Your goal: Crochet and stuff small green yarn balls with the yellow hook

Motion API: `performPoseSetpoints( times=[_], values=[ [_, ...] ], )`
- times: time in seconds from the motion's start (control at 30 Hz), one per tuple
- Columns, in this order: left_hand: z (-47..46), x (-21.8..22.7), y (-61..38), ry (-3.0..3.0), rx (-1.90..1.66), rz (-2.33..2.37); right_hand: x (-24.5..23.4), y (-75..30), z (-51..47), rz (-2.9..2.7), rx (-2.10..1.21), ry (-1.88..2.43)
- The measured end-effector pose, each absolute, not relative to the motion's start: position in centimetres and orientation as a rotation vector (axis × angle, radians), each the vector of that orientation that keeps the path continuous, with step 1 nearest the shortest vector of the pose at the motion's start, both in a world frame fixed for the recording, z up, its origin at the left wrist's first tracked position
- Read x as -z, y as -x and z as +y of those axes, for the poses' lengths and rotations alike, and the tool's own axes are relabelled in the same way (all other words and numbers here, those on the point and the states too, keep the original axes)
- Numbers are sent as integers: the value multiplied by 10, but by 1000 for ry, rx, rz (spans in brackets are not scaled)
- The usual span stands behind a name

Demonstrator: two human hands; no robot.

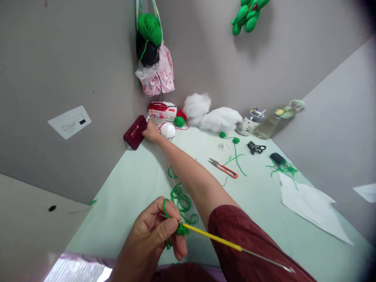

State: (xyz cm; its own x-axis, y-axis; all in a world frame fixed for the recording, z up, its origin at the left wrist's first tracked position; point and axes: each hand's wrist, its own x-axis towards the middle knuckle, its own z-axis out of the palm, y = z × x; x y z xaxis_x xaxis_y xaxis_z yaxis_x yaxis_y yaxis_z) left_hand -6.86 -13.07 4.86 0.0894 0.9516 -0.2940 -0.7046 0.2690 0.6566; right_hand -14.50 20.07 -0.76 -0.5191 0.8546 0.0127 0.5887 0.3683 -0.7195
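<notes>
My left hand, low in the middle, pinches a crochet hook with a yellow grip and a small piece of green crochet work. Green yarn loops over its index finger, and the hook's metal end points to the lower right. My right arm stretches across the table to the back left. There my right hand has its fingers closed at the right edge of a dark red phone, which leans near the wall; its fingertips are partly hidden. Loose green yarn lies beneath the forearm.
Beside my right hand are a white yarn ball and a tissue pack. White stuffing, a pen cup and a bottle line the back. Thread snips, a black hair clip and white paper lie rightward.
</notes>
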Motion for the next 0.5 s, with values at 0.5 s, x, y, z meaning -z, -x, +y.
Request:
performPoseSetpoints(
  times=[0.5],
  values=[
    [-134, -45, 46, -536, -1215, 683, 11, 136, 93, -2341, -878, 1233]
  ],
)
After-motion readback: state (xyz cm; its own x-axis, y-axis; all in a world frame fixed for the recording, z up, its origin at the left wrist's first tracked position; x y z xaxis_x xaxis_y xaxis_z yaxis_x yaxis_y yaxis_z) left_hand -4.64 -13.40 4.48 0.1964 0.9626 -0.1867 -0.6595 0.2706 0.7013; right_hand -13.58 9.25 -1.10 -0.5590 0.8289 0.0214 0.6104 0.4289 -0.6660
